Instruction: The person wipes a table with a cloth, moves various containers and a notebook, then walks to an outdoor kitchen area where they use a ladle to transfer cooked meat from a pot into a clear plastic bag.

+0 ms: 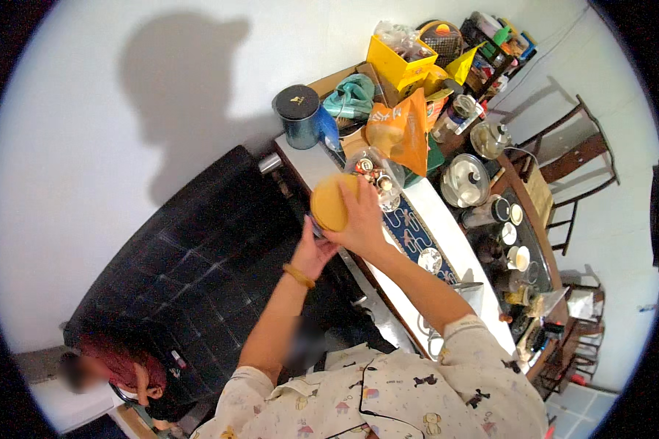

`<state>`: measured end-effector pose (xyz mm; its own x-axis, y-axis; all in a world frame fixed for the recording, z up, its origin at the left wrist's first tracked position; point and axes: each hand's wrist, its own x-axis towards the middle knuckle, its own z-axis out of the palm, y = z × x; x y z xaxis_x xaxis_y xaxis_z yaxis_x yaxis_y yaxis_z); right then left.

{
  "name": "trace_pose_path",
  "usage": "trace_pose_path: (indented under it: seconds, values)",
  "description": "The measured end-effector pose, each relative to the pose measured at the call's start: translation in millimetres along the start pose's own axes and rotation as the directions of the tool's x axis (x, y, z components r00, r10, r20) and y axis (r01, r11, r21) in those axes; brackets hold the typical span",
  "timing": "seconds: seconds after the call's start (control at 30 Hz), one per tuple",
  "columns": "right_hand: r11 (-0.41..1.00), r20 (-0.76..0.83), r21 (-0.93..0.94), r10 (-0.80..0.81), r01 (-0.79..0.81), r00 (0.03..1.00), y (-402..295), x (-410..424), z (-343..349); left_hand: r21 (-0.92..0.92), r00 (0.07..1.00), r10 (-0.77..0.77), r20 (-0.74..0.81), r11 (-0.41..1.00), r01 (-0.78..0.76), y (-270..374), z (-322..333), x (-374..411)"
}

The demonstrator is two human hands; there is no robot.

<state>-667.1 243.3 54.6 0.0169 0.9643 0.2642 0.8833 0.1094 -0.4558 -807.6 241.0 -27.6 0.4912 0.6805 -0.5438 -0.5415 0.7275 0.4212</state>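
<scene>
My right hand [361, 219] grips a round yellow container or lid [329, 204] from its right side, fingers spread over the top. Just below it, my left hand [316, 255] has its thumb along the lower left edge and its fingers underneath, partly hidden by the right hand. The yellow thing is slightly blurred and tilted, its flat round face turned towards me. Both hands are above the near edge of a long white-topped table [461, 241]. Right behind the yellow thing stands a clear plastic tub [398, 170] of small wrapped items.
On the table are an orange bag [401, 131], a dark lidded canister [298, 118], a yellow box [400, 66] and a patterned blue runner [412, 230]. Glass-lidded pots [465, 184] and cups stand beyond. A black sofa [181, 274] lies left; a person [126, 373] sits at its end.
</scene>
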Motion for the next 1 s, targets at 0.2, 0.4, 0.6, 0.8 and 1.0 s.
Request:
trace_pose_path:
  seconds: [0.2, 0.4, 0.6, 0.8, 1.0]
  values:
    - [0.998, -0.056, 0.054, 0.045, -0.042, 0.997, -2.2, 93.1, 36.3, 0.145, 0.996, 0.085, 0.036, 0.985, -0.090, 89.9, 5.4, 66.3]
    - [0.999, -0.134, 0.054, 0.013, -0.005, 0.991, 37.4, 113.3, 34.3, 0.083, 0.970, 0.188, 0.153, 0.976, -0.202, 97.8, 16.8, 138.7]
    - [0.988, -0.663, -0.076, 0.051, -0.134, 0.747, 78.7, 82.0, -50.1, 0.093, 0.990, 0.132, 0.042, 0.986, -0.135, 103.5, 17.0, 140.2]
    - [0.874, -0.308, 0.005, 0.464, -0.487, 0.830, 131.9, 113.5, -49.1, 0.009, 0.942, 0.251, -0.221, 0.967, -0.255, 60.8, -0.3, 139.2]
    - [0.957, -0.340, 0.240, 0.240, -0.163, 0.909, 138.3, 144.9, -100.6, 0.326, 0.954, 0.159, -0.255, 0.943, -0.070, -35.2, -5.5, 73.3]
